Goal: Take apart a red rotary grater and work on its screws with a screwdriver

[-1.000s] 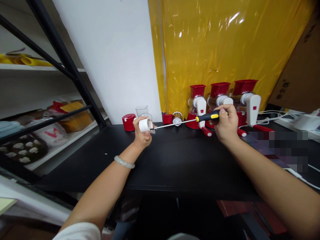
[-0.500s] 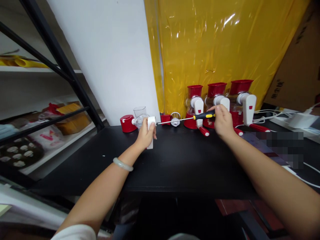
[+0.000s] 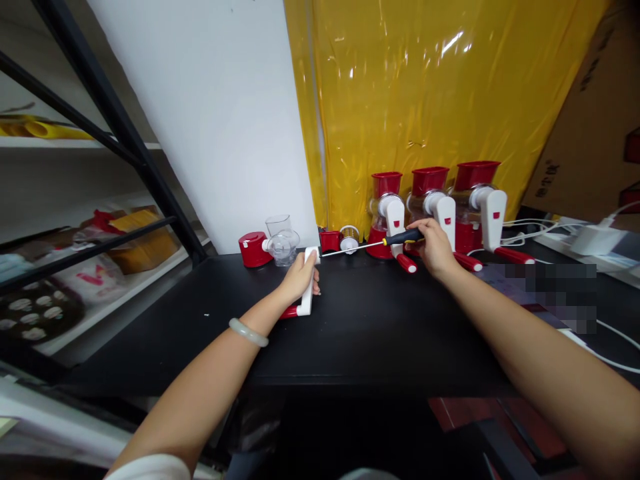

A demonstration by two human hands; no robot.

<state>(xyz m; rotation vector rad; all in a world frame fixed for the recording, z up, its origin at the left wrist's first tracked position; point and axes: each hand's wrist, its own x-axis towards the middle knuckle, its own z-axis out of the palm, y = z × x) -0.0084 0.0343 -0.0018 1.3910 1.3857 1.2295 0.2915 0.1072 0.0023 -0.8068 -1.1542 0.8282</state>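
My left hand (image 3: 301, 275) is closed around a white crank handle (image 3: 306, 305) with a red grip, held above the black table. In my right hand (image 3: 434, 245) is a screwdriver (image 3: 404, 237) with a dark blue and yellow handle. Its thin shaft points left, and the tip meets the round white end of the crank; whether it sits in a screw I cannot tell. Behind my left hand stand a red base (image 3: 253, 250) and a clear plastic grater housing (image 3: 283, 244). A grater drum (image 3: 349, 239) and a small red part (image 3: 330, 241) lie beyond the screwdriver's shaft.
Three assembled red and white rotary graters, one of them here (image 3: 481, 200), line the back right of the black table (image 3: 370, 333). White cables and a power adapter (image 3: 597, 239) lie at the right. A shelf rack (image 3: 135, 160) stands at the left, yellow plastic sheeting (image 3: 400, 87) behind.
The crank has turned and moved slightly right and down with my left hand, so its red grip now shows. My right hand and the screwdriver have shifted slightly left; the screwdriver handle has rotated.
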